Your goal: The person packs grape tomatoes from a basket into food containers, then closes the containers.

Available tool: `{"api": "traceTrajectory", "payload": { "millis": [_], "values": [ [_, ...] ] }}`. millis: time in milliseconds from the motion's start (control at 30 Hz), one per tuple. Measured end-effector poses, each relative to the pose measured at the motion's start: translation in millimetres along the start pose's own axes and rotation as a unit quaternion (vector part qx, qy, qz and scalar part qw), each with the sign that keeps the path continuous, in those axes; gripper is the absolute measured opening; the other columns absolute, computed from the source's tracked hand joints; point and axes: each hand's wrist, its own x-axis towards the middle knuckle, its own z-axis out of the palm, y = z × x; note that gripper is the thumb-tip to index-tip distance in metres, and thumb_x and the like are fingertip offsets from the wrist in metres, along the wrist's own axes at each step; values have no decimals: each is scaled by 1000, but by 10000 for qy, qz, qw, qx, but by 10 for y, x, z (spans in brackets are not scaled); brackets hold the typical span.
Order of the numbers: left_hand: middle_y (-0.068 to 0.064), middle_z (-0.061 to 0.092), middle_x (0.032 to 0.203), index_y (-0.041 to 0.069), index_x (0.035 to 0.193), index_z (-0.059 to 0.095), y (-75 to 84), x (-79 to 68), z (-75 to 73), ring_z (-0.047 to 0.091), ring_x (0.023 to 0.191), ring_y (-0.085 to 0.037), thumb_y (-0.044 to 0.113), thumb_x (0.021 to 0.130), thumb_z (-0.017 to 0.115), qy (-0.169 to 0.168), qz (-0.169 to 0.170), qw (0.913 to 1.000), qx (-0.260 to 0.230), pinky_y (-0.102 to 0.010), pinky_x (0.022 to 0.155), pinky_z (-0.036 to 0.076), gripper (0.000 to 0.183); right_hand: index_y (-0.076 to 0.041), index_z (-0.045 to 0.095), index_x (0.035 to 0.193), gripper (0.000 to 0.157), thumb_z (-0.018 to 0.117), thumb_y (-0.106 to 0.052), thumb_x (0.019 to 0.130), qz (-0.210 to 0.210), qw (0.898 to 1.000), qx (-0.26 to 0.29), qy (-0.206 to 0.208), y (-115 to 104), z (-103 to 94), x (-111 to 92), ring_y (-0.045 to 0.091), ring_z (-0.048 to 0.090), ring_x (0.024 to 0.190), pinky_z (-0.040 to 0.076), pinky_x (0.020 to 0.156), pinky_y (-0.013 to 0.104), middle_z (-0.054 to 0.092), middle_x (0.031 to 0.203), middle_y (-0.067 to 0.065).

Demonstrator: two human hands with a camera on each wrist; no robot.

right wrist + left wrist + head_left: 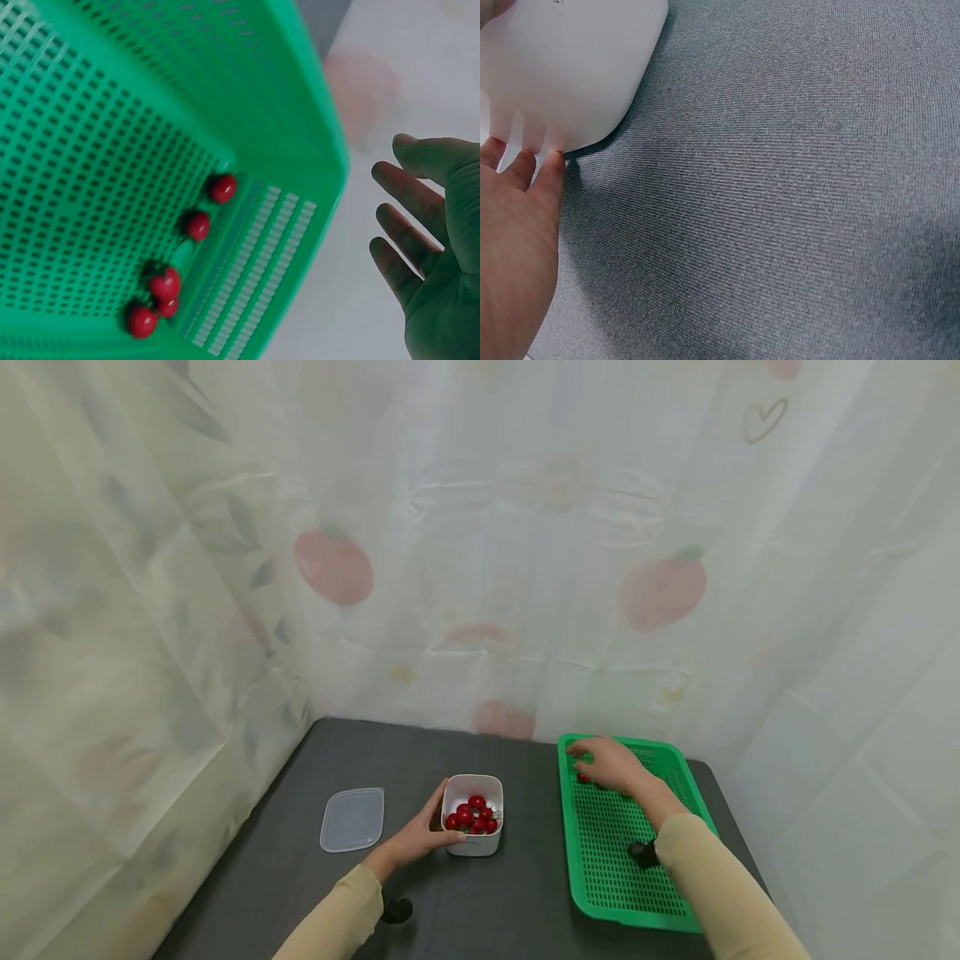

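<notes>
A white square container point(474, 846) stands on the dark table, holding several red cherry tomatoes point(465, 815). My left hand point(415, 838) grips it from the left, thumb along the front and fingers round the side. In the left wrist view, fingertips of that hand point(517, 240) press on the container's pale wall point(570, 67). Over the far end of a green basket point(574, 852) hovers my right hand point(617, 767), its fingers relaxed and holding nothing. Several more cherry tomatoes point(165, 283) lie along the basket's end wall in the right wrist view, apart from the hand point(442, 247).
A translucent square lid point(352, 820) lies flat on the table point(517, 893), left of the container. Behind and on both sides hangs a pale curtain point(480, 568) with a fruit print. The basket sits near the table's right edge.
</notes>
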Motion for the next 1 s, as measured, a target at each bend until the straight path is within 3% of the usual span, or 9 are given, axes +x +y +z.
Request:
{"api": "traceTrajectory", "payload": {
  "millis": [333,533,833,1000],
  "values": [
    [-17,12,168,24,166,-3,-12,-12,-16,25,148,-42,20,94,77,4,19,10000,-14,-54,113,35,107,-4,65,134,34,61,-11,101,496,9986,-156,-67,304,60,-155,40,59,120,50,94,57,67,127,17],
    [-17,10,169,22,165,-4,0,-21,-19,23,149,-42,20,94,76,-10,48,10000,-8,-55,114,34,108,3,62,135,36,60,-11,101,818,9958,-304,-286,464,155,-241,47,55,124,43,101,61,64,130,23],
    [-19,11,168,19,165,-5,-12,-25,-19,24,148,-43,18,93,77,3,99,9999,-64,-56,113,34,109,4,64,131,38,67,-11,97,1295,9867,-796,-569,733,400,-356,57,46,125,45,93,65,62,127,28],
    [-18,13,167,19,165,-4,-8,-37,-10,25,148,-44,19,93,77,55,54,10000,-24,-56,113,34,109,7,57,138,49,69,-16,96,1540,9811,-968,-656,756,510,-403,60,40,129,40,98,70,51,137,36]
  ]
}}
